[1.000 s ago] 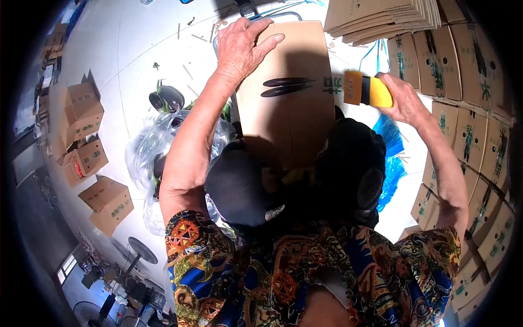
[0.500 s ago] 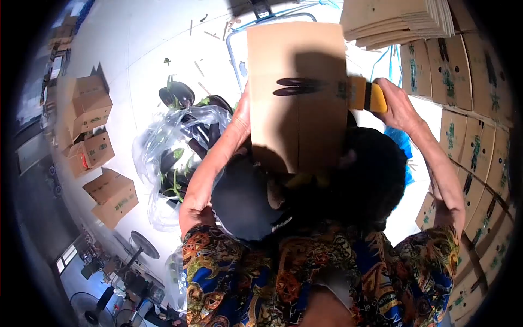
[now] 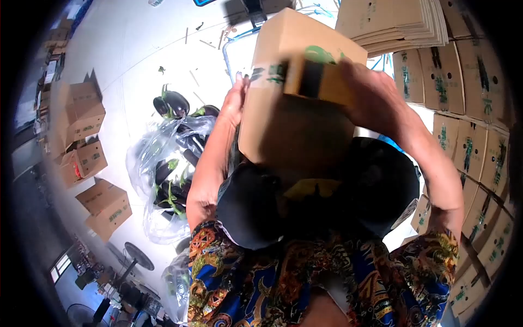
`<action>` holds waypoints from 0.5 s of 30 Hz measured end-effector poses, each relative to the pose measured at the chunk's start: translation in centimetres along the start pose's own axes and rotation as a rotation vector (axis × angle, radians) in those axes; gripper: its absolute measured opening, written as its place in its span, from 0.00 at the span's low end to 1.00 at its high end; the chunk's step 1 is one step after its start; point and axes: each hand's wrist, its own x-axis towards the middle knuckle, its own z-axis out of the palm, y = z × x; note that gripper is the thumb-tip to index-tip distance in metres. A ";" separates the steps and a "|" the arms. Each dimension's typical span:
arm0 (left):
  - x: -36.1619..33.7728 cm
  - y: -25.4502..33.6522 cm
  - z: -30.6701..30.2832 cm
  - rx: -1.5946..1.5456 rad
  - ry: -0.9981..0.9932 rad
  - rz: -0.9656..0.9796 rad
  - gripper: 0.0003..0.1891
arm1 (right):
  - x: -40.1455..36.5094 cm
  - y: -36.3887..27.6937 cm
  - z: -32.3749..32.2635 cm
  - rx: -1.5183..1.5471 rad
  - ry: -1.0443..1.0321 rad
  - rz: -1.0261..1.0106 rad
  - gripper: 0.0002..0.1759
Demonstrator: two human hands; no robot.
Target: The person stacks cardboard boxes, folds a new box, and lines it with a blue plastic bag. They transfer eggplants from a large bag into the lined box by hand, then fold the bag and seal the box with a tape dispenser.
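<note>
Cardboard box tilted, its green print too blurred to read. Left hand lies flat, fingers together, on the box's left side. Right hand clamps a yellow tape gun on the box's top.

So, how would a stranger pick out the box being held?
Left of the stacked boxes, top centre, a brown box sits above the dark knees. Only this one is tilted, with the left hand on its side and the right hand pressing a yellow tool onto it.

Green print on held carton and stacked cartons blurred, illegible; no text readable.
</note>
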 end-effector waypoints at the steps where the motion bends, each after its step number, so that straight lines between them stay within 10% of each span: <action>1: -1.4 1.4 -0.7 0.054 -0.184 0.093 0.38 | 1.2 -0.8 0.3 0.110 0.096 -0.117 0.25; 15: -4.6 7.8 3.9 1.208 0.116 0.539 0.37 | 7.2 -5.8 1.2 -0.069 -0.001 -0.152 0.25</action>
